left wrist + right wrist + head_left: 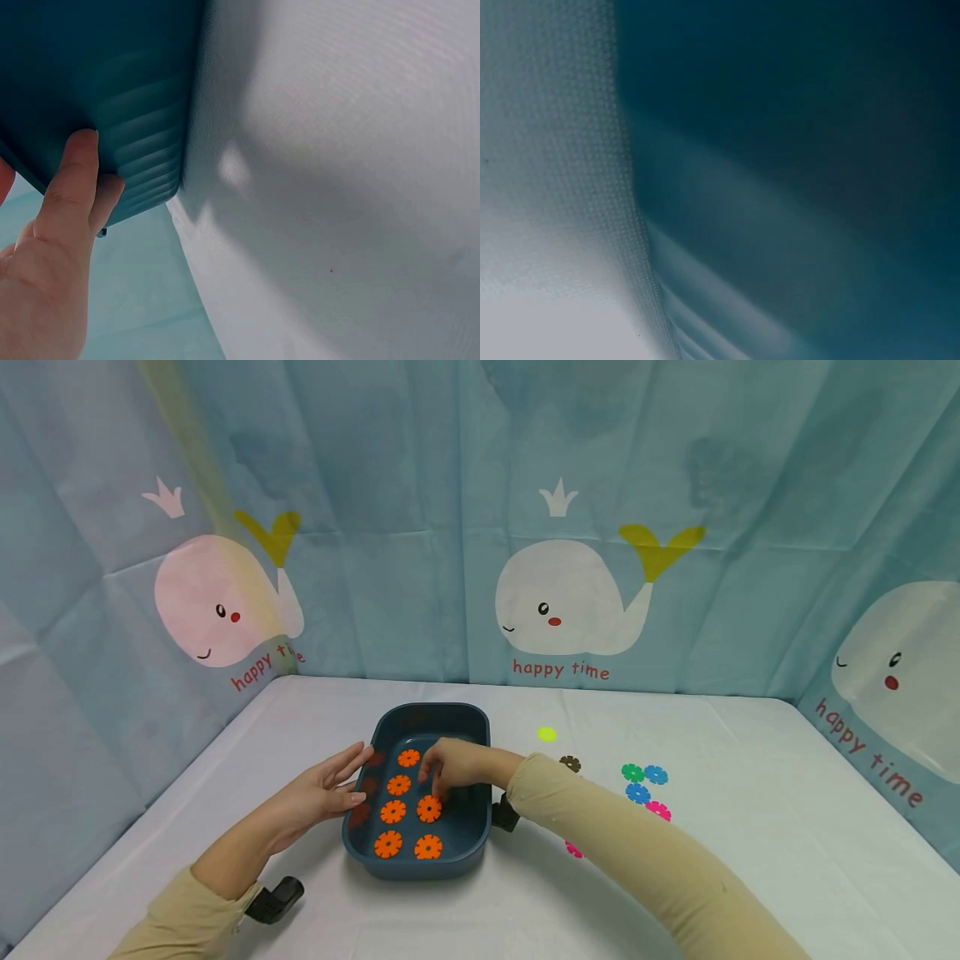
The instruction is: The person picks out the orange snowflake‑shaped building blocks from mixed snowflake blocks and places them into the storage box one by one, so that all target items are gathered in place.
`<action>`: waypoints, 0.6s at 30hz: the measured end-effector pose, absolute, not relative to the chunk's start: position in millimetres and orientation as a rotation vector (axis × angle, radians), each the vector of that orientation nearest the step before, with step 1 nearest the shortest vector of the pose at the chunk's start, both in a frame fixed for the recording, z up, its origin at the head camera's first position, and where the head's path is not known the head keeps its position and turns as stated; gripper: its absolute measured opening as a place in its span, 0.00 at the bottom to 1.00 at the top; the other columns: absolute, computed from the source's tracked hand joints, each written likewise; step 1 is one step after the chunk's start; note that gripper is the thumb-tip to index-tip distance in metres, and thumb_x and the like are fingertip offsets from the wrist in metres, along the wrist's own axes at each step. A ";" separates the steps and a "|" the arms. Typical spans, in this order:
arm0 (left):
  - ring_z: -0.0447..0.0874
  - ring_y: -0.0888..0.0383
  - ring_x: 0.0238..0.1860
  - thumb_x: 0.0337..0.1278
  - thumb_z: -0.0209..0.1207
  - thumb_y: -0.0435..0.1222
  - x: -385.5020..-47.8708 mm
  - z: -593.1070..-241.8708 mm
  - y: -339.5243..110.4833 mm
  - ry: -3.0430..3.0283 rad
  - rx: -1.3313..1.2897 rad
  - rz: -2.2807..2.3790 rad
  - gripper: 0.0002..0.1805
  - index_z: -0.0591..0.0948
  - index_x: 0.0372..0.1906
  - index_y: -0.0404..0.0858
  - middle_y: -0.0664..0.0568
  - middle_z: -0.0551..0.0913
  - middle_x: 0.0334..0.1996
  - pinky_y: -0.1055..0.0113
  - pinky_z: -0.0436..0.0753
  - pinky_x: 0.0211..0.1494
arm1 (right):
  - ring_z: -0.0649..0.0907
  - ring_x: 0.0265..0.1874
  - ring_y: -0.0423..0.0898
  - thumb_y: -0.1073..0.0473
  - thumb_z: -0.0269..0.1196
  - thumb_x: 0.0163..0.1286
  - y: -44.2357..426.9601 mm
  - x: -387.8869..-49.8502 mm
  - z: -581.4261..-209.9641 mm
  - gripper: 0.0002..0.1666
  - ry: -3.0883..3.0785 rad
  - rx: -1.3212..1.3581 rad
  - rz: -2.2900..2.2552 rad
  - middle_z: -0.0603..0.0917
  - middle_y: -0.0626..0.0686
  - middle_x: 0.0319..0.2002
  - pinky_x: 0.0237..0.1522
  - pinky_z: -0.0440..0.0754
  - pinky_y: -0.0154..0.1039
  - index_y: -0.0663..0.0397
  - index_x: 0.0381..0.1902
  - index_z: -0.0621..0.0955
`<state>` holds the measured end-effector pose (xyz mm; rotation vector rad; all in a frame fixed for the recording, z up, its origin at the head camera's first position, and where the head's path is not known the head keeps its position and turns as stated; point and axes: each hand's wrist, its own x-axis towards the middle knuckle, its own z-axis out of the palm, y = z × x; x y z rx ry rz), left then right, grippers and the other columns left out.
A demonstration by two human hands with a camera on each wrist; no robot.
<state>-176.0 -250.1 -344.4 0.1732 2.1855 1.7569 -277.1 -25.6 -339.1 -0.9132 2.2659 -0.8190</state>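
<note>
A dark blue plastic box [468, 864] holds several orange notched discs [387, 844] laid in two columns. My right hand [459, 763] reaches into it from the right, fingers bent downward. Its fingertips pinch the upper edge of an orange disc [429, 809] in the right column, which looks slightly tilted. On the box's left side, my left hand [315, 797] touches the rim. In the left wrist view, extended fingers [75, 169] of that hand rest against the outer wall. Only the ribbed box wall [780, 225] and tablecloth show in the right wrist view.
Loose discs lie right of the box: yellow [547, 734], brown [570, 763], green [633, 773], blue [638, 793] and pink [658, 811]. Another pink disc [573, 849] is partly hidden by the right sleeve. A whale-print curtain [420, 610] stands behind the white table [787, 827].
</note>
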 end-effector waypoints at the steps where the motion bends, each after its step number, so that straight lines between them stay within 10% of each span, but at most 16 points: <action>1: 0.40 0.32 0.73 0.68 0.53 0.28 -176.1 -344.4 -250.1 2.185 0.174 1.758 0.45 0.36 0.77 0.35 0.42 0.40 0.77 0.38 0.59 0.68 | 0.81 0.25 0.43 0.76 0.63 0.62 -25.5 -277.1 -339.0 0.12 2.265 -0.914 -0.821 0.84 0.52 0.25 0.42 0.84 0.41 0.63 0.44 0.83; 18: 0.40 0.32 0.73 0.67 0.54 0.28 -177.0 -344.3 -250.3 2.184 0.167 1.760 0.46 0.36 0.77 0.34 0.42 0.40 0.77 0.38 0.57 0.69 | 0.85 0.37 0.42 0.69 0.62 0.68 -7.4 -279.8 -334.8 0.20 2.086 -1.007 -1.244 0.87 0.54 0.36 0.48 0.82 0.39 0.70 0.57 0.76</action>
